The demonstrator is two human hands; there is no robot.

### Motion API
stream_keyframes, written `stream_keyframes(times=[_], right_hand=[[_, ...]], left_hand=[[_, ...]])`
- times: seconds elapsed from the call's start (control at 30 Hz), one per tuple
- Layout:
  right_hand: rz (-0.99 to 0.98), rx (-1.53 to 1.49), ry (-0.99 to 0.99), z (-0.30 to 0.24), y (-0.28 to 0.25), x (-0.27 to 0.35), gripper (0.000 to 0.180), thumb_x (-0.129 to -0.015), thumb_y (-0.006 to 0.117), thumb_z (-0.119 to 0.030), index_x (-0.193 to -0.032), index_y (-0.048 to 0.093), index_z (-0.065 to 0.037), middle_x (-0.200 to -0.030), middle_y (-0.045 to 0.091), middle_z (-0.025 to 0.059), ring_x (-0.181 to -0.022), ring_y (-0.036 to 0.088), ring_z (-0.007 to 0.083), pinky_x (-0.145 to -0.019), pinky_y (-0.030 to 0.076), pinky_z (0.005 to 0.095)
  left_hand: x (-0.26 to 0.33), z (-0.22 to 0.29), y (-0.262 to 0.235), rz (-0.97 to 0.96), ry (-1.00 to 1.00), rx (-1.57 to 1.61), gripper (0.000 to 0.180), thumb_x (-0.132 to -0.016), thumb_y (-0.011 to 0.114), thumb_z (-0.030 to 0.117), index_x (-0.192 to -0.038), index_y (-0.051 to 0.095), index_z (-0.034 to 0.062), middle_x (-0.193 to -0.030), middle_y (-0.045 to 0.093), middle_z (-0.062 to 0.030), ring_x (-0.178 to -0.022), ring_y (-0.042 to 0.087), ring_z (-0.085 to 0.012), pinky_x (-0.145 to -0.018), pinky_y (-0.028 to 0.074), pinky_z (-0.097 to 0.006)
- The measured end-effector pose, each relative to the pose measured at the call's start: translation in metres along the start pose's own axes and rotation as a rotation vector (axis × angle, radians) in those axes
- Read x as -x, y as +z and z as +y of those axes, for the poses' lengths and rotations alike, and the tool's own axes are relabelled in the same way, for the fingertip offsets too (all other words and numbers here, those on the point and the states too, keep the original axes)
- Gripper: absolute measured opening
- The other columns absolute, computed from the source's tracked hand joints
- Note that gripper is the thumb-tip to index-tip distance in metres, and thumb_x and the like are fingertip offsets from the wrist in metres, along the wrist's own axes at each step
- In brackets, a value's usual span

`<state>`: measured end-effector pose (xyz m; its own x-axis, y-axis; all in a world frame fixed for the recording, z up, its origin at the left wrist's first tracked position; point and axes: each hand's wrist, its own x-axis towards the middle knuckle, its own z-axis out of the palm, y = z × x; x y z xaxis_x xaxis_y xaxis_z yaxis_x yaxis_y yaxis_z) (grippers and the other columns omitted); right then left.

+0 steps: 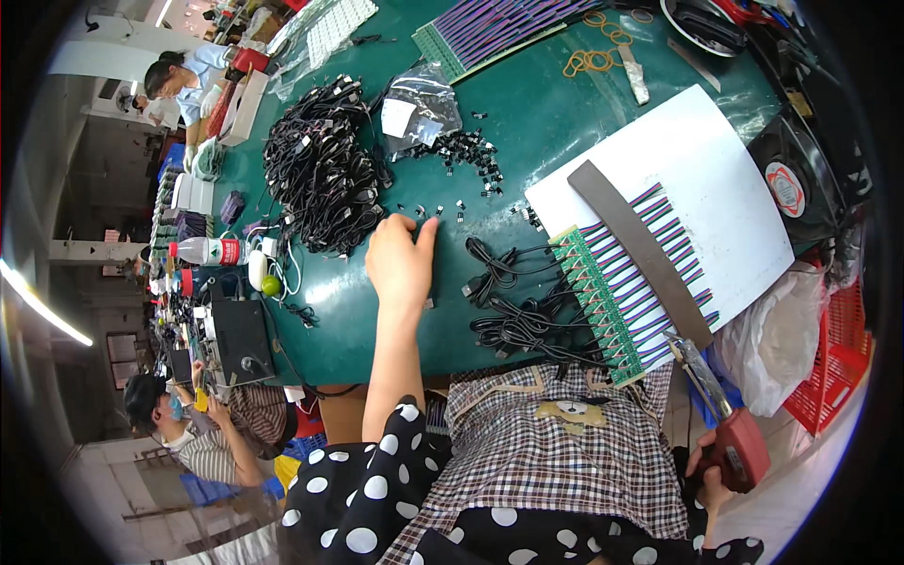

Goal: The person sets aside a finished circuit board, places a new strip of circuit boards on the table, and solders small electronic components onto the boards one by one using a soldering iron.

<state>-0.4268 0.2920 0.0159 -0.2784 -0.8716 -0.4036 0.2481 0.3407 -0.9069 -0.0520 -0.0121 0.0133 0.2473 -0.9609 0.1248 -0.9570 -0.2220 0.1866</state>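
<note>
On the green table, my left hand (400, 259) is bent at the fingers, its thumb standing apart from the index finger. Just past its fingertips lie a few small black connectors (460, 209); nothing shows in the hand. At the lower right, my right hand (713, 478) is wrapped around the red handle of a soldering gun (742, 450). The gun's metal tip points up toward a green circuit board strip (595, 311) with rows of coloured wires. A brown flat bar (640, 250) lies across those wires. Black cables (527, 320) run from the strip's left side.
A heap of black cables (320, 169) lies beyond my left hand, near a clear plastic bag (421, 108). Under the wired strip is a white board (744, 179). A fan (789, 179) stands right, a bottle (212, 250) left. Two people (193, 80) work at the left.
</note>
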Motion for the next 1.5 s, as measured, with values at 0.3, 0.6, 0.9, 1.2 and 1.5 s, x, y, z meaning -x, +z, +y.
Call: stream_keyframes(times=[0.3, 0.6, 0.9, 1.2, 1.5], right_hand=[[-0.032, 0.012, 0.038, -0.001, -0.001, 0.003, 0.076, -0.076, 0.076, -0.052, -0.119, 0.049, 0.005, -0.106, 0.056, 0.0115, -0.062, 0.056, 0.0171, -0.051, 0.044, 0.0276], [-0.071, -0.021, 0.089, -0.006, 0.004, 0.002, 0.073, -0.076, 0.076, -0.052, -0.117, 0.052, 0.004, -0.1, 0.058, 0.0096, -0.065, 0.056, 0.0156, -0.052, 0.043, 0.0261], [-0.207, -0.052, 0.04, -0.028, 0.047, -0.025, 0.064, -0.079, 0.074, 0.0, -0.135, 0.043, 0.001, -0.104, 0.063, 0.0077, -0.092, 0.064, 0.012, -0.077, 0.05, 0.0238], [-0.206, 0.102, -0.215, -0.036, 0.083, -0.054, 0.071, -0.082, 0.072, 0.0, -0.142, 0.034, 0.005, -0.098, 0.066, 0.0078, -0.082, 0.064, 0.009, -0.074, 0.052, 0.0235], [-0.166, 0.008, -0.152, -0.03, 0.085, -0.05, 0.067, -0.083, 0.069, 0.001, -0.14, 0.035, 0.007, -0.1, 0.066, 0.0097, -0.084, 0.064, 0.0108, -0.078, 0.053, 0.0246]], left_hand=[[0.0, -0.036, 0.004, -0.447, -0.322, 1.56, 0.015, -0.09, 0.065, 0.012, -0.102, 0.064, 0.0024, -0.082, 0.062, -0.0026, -0.065, 0.055, -0.013, -0.058, 0.043, -0.027], [0.033, 0.005, -0.034, -0.463, -0.211, 1.506, 0.008, -0.087, 0.065, 0.01, -0.087, 0.067, 0.0019, -0.077, 0.059, -0.0013, -0.059, 0.047, -0.0085, -0.053, 0.036, -0.023], [0.138, 0.123, -0.057, -0.812, 0.601, 0.997, 0.014, -0.073, 0.072, -0.004, -0.084, 0.068, 0.0033, -0.082, 0.063, -0.0048, -0.07, 0.058, -0.0116, -0.056, 0.043, -0.023], [0.146, 0.131, -0.051, -0.876, 0.749, 0.957, 0.016, -0.074, 0.072, -0.002, -0.087, 0.062, 0.0021, -0.084, 0.059, -0.0075, -0.071, 0.059, -0.0194, -0.058, 0.048, -0.028], [0.147, 0.127, -0.054, -0.92, 0.598, 0.973, 0.012, -0.075, 0.07, -0.004, -0.084, 0.063, 0.0008, -0.082, 0.061, -0.0047, -0.068, 0.057, -0.0106, -0.056, 0.044, -0.022]])
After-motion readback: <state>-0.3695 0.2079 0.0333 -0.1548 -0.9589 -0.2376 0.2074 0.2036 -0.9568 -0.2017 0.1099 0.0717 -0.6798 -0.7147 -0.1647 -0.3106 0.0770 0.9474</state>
